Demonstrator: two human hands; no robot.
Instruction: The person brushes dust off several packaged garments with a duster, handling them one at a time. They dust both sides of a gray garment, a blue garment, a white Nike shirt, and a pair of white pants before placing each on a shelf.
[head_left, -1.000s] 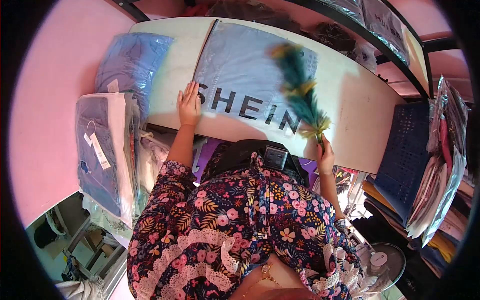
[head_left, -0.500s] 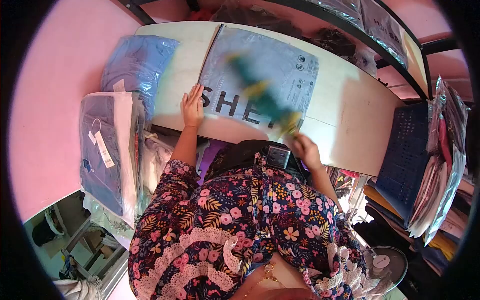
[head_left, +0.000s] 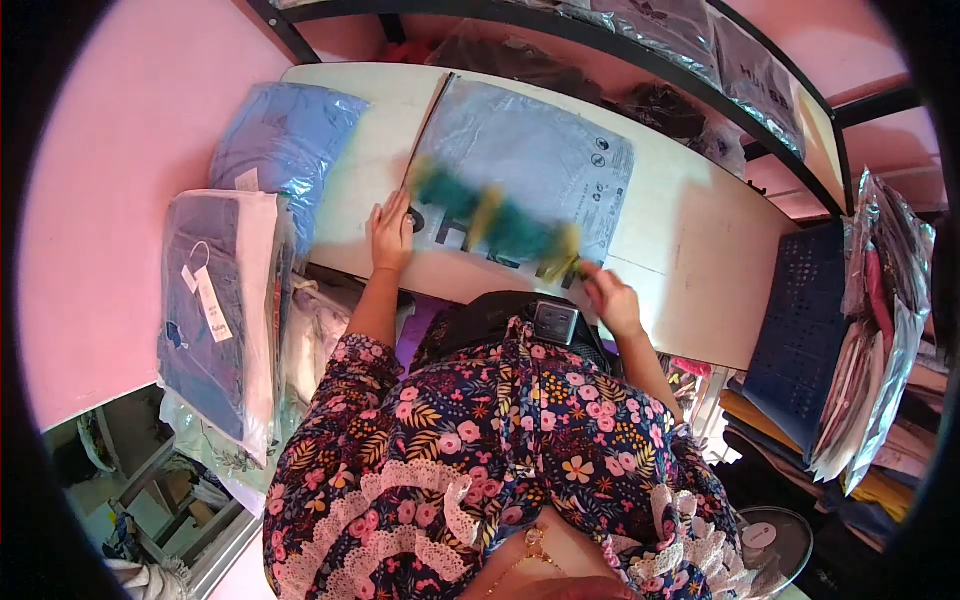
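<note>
The person wore a dark navy top [head_left: 500, 430] printed all over with pink, orange and yellow flowers and green leaves. Scalloped pale lace [head_left: 400, 490] ran in bands across its near part, left and right. The sleeves [head_left: 345, 360] ended about the elbow; the left hand [head_left: 391, 232] and right hand [head_left: 610, 298] were bare. A small black device [head_left: 555, 322] with a grey face sat at the top's far middle. A thin gold chain [head_left: 528, 548] showed at the near edge.

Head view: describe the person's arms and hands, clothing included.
Left hand and right hand are bare, no gloves; jewellery too blurred to tell. Forearms uncovered. Sleeves end near the elbows: dark fabric printed with pink, orange and white flowers.
</note>
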